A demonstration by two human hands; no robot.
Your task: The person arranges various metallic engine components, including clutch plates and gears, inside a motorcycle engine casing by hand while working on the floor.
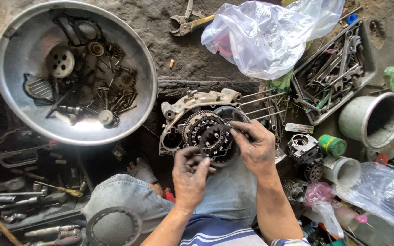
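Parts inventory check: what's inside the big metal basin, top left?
The basin holds loose greasy engine parts: a round holed hub, a finned cover, bolts and springs. Whatever lies beneath the pile is hidden.

Pliers (189, 22) cut off at top edge; clutch plate (217, 145) partly hidden behind both hands' fingers; tray (365, 50) tools too jumbled to ID.

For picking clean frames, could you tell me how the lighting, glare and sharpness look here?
Head view: soft daylight, sharp centre on both hands; mild glare on the metal basin and white plastic bag; lower left tools sit in dark shadow; edges bend slightly from the wide lens.
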